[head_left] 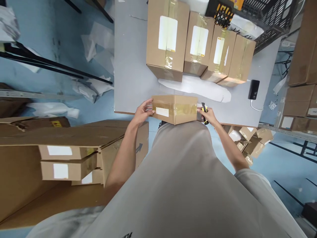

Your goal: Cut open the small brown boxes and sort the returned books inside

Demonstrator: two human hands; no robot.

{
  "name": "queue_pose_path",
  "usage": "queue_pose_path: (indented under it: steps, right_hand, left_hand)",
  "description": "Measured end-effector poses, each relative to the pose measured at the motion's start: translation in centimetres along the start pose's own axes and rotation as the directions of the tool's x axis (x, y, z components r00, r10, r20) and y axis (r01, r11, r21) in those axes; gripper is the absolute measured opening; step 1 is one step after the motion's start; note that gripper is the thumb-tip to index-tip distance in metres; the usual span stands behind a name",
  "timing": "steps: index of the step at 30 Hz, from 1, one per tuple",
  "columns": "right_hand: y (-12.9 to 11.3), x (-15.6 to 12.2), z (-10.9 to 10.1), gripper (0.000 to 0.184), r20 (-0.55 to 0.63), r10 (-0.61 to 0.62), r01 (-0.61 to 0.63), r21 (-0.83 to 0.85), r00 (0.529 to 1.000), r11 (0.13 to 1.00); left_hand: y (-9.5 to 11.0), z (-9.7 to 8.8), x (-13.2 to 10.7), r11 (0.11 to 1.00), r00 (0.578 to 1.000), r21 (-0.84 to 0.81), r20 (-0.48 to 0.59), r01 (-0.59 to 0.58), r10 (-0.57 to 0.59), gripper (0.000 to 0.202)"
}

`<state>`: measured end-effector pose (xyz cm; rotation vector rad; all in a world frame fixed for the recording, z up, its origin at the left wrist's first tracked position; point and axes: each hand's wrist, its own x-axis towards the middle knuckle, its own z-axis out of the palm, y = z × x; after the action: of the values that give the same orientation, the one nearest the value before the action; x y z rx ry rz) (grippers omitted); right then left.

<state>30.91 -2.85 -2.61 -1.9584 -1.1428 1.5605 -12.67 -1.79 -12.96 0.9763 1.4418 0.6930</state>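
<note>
A small taped cardboard box (174,108) with a white label sits at the near edge of the grey table (131,76), against my body. My left hand (144,111) grips its left end, fingers wrapped over the top. My right hand (207,115) presses on the box's right end while closed round a yellow and black utility knife (204,110). Only part of the knife shows.
Several taped, labelled boxes (198,46) stand in a row at the table's far side, with white paper (198,89) before them and a black device (254,89) on a cable at right. A large open carton (74,155) of boxes stands at my left. Small boxes (247,138) lie on the floor at right.
</note>
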Motion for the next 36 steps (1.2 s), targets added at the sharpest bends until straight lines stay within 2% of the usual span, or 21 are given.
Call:
queue_pose_path:
  steps: [2,4,7,10,12,13,15,17,21,24,26,30,33,36]
  right_hand:
    - [-1.2,-0.4,-0.2,0.062,-0.018,-0.046,0.047,0.052,0.999,0.998]
    - [-2.4,-0.9,-1.3,0.06,-0.069,-0.083,0.087,0.066,0.994,0.994]
    - [-4.1,-1.3,-3.9,0.062,-0.177,-0.123,0.124,-0.007,0.977,0.992]
    - [-5.3,-1.3,-6.1,0.067,-0.269,-0.175,0.143,-0.136,0.947,0.98]
    - [-5.7,-1.2,-6.8,0.07,-0.307,-0.199,0.14,-0.202,0.931,0.969]
    - [-5.8,-1.2,-7.0,0.072,-0.317,-0.204,0.133,-0.232,0.926,0.964]
    - [-6.0,-1.5,-7.0,0.074,-0.327,-0.211,0.109,-0.303,0.921,0.947]
    - [-6.1,-2.2,-6.7,0.075,-0.339,-0.23,0.088,-0.387,0.912,0.918]
    - [-6.6,-4.6,-5.9,0.077,-0.357,-0.255,0.078,-0.442,0.899,0.894]
    - [-7.2,-6.5,-4.8,0.074,-0.294,-0.215,0.082,-0.403,0.931,0.911]
    - [-7.7,-7.6,-3.6,0.066,-0.21,-0.187,0.088,-0.408,0.959,0.909]
    - [-8.5,-8.8,-1.1,0.046,-0.025,-0.19,0.153,-0.49,0.982,0.858]
    - [-9.4,-9.0,0.5,0.037,0.111,-0.193,0.222,-0.567,0.975,0.794]
    - [-10.6,-8.9,1.9,0.033,0.198,-0.213,0.29,-0.595,0.957,0.75]
  left_hand:
    - [-0.6,1.1,0.8,1.0,1.0,-0.009,-0.006,-0.001,0.001,0.084]
    - [-1.0,3.2,2.0,0.999,1.0,-0.036,0.024,-0.001,0.002,0.086]
    - [-0.9,8.2,4.1,0.996,0.993,-0.087,0.115,0.003,0.008,0.093]
    - [-0.3,13.4,5.7,0.998,0.983,-0.057,0.184,0.029,-0.019,0.111]
    - [0.3,15.7,6.2,0.998,0.975,0.018,0.216,0.052,-0.055,0.121]
    - [0.6,16.2,6.3,0.997,0.975,0.059,0.214,0.045,-0.057,0.121]
    - [1.6,16.3,6.1,0.993,0.986,0.118,0.167,-0.016,-0.004,0.108]
    - [3.3,15.2,5.4,0.985,0.99,0.127,0.094,-0.118,0.107,0.085]
    - [9.1,12.5,2.7,0.956,0.958,0.065,0.038,-0.286,0.284,0.046]
    - [13.7,11.5,0.7,0.948,0.95,0.062,0.04,-0.312,0.31,0.038]
    - [15.6,11.4,-0.1,0.951,0.954,0.08,0.057,-0.298,0.294,0.034]
    - [16.3,11.4,-0.3,0.961,0.963,0.077,0.053,-0.266,0.263,0.031]
    - [15.8,11.5,0.1,0.97,0.971,0.049,0.035,-0.238,0.237,0.032]
    - [15.6,11.7,0.3,0.97,0.971,0.04,0.03,-0.24,0.239,0.031]
